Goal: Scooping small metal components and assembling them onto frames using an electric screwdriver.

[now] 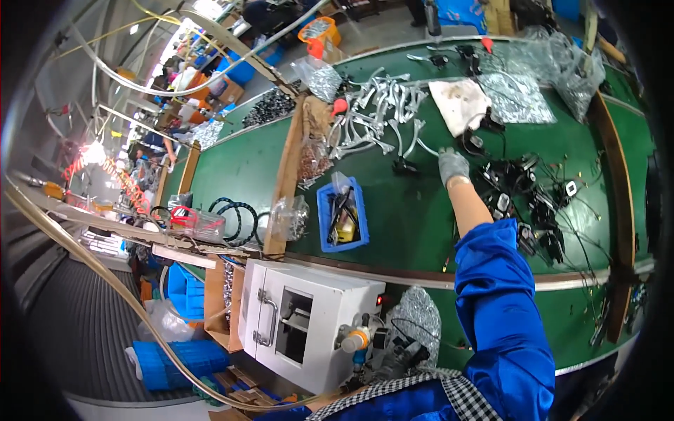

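My right hand (453, 167), in a grey glove, reaches across the green bench (393, 231). Its fingers are curled at the end of a curved silver brake lever (427, 147) and seem to grip it; the glove partly hides the contact. To its left a small black lever mount (404, 166) lies on the bench, and beyond it is a loose pile of silver brake levers (379, 105). Black parts with cables (526, 182) are heaped to the hand's right. Of my left arm only a bit of skin (335, 400) shows low down by the white machine; its fingers are hidden.
A blue bin (324, 231) with tools stands left on the bench, beside a wooden divider (286, 175). A white cloth (458, 105) and bubble wrap (516, 98) lie at the far side. Nearer stands a white machine (316, 316); a hose (91, 252) curves past on the left.
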Motion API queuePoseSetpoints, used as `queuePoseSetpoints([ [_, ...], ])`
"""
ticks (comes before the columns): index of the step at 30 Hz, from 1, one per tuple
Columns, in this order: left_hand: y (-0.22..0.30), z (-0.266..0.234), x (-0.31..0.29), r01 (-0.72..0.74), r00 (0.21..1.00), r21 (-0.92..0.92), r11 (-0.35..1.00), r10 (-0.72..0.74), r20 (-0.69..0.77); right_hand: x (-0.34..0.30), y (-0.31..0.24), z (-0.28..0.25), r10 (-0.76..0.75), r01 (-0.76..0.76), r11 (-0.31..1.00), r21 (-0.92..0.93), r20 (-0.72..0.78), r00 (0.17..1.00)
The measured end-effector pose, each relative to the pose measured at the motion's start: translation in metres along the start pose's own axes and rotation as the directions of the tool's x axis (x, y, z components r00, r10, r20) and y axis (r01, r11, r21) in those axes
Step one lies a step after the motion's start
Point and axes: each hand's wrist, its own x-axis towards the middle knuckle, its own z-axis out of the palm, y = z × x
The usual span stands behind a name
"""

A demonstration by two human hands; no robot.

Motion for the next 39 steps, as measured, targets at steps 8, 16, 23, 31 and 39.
queuePoseSetpoints([
  [8,0.046,0.028,0.039,-0.19,0.962,0.031,0.981,0.18,0.207,-0.022,0.013,-0.029,0.079,-0.072,0.992,-0.101,0.069,0.994],
  [16,0.043,0.044,-0.012,-0.312,0.868,0.015,0.95,0.279,0.411,-0.198,0.012,-0.117,-0.138,-0.23,0.081,0.97,0.24,0.961],
  [23,-0.008,0.028,-0.105,-0.31,0.819,0.005,0.951,0.264,0.509,-0.404,0.031,-0.141,-0.147,0.271,-0.144,0.952,-0.292,0.945],
  [31,0.061,0.089,-0.132,0.081,0.898,-0.34,0.937,0.08,0.432,-0.505,0.008,-0.17,-0.058,0.62,0.084,0.78,-0.617,0.785],
  [39,0.063,0.094,-0.153,0.161,0.865,-0.12,0.98,-0.082,0.495,-0.55,0.013,-0.159,-0.137,0.65,0.327,0.686,-0.646,0.751],
])
